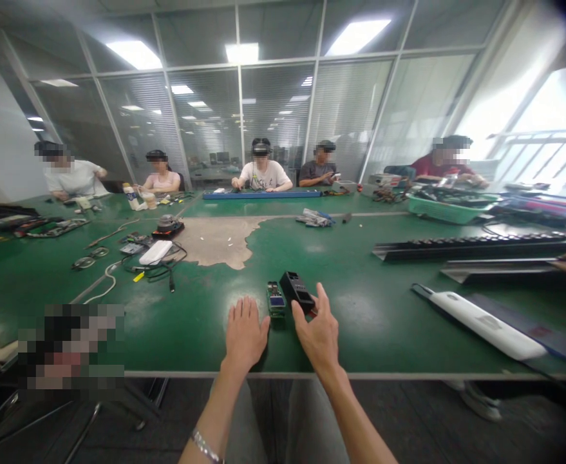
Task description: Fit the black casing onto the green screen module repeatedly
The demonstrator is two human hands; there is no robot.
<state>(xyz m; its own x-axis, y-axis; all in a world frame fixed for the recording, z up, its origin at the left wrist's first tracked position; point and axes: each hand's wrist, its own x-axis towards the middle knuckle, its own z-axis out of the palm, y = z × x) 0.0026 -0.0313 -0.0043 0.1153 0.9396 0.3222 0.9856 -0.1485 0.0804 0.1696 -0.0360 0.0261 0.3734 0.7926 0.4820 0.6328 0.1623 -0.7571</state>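
My left hand [245, 332] lies palm down on the green table, fingers stretched forward. Just right of its thumb is a small green circuit board [276, 301] with a dark bluish screen; a slight gap seems to part them. My right hand [319, 328] has its thumb and fingers about the near end of a black plastic case [296, 289] with cut-outs in its face. The case sits at a slant beside the board, and its lower end is partly hidden by my fingers.
Left of centre lie a white power bank-like box [156, 252], tangled cables and glasses [89, 258]. To the right are a white elongated device [488, 324], black metal rails [476, 249] and a green basket [449, 207]. Several people sit across the table [205, 303].
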